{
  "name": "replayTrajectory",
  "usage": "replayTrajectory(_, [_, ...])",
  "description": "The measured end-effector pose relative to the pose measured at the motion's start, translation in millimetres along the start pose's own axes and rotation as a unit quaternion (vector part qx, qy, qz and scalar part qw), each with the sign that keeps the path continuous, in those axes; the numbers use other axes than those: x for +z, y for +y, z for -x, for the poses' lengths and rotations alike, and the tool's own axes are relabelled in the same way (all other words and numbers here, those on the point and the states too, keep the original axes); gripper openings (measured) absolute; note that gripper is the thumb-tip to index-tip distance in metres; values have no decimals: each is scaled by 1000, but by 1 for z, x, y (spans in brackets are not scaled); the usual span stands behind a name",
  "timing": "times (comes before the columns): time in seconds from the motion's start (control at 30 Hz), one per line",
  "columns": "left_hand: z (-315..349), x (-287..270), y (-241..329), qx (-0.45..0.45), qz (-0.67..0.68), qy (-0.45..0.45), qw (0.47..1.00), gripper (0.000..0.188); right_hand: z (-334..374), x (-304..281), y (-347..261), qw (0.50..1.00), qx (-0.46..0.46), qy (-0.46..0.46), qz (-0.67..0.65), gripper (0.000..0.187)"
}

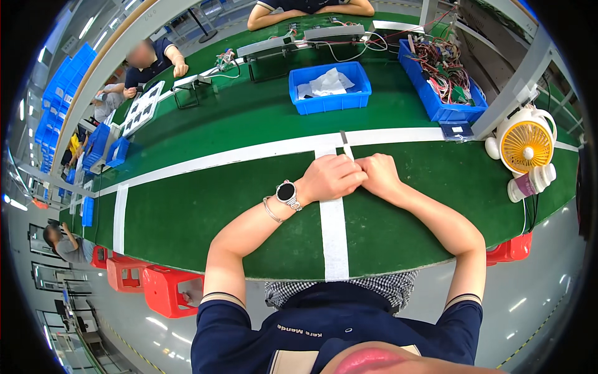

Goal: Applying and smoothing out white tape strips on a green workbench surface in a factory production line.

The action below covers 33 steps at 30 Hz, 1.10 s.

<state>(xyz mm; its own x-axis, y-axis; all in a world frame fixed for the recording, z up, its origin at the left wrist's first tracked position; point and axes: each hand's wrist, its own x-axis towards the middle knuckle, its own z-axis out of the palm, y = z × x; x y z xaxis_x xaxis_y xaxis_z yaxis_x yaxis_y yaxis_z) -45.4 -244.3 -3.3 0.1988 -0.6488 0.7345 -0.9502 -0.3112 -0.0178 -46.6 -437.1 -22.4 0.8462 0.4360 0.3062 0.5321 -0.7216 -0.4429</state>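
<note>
My left hand [334,176] and my right hand [380,176] meet over the table, just below a long white tape strip [261,151]. Both are closed, the fingers of one against the other. From between them a slim tool [347,149] with a pale body and a dark flat tip sticks out, pointing away from me across the tape. Its lower end is hidden by my fingers, so its kind and the exact grip cannot be made out. A second white tape strip [334,243] runs under my left hand toward the table's near edge.
Beyond my hands stands a blue bin [330,105] with white crumpled material; another blue bin [458,113] holds tangled wires. At right are a white-and-yellow fan [526,146] and a white bottle [531,182]. Several people sit around the green table [261,187]. Red stools [167,293] line its near side.
</note>
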Motion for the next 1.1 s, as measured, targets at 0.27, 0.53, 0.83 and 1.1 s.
replayTrajectory(0.27, [-14, 16, 20, 110, 75, -81, 988, 44, 13, 20, 0, 992, -116, 28, 37, 23])
replayTrajectory(0.53, [-21, 23, 28, 57, 56, -81, 993, 54, 10, 35, 9, 995, -82, -57, 22, 21])
replayTrajectory(0.83, [-22, 20, 27, 33, 91, -77, 992, 50, 13, 40, 14, 993, -68, -95, -4, 27])
replayTrajectory(1.1, [-18, 15, 24, -29, 54, -111, 992, 73, 11, 44, 21, 990, -54, -132, -8, 38])
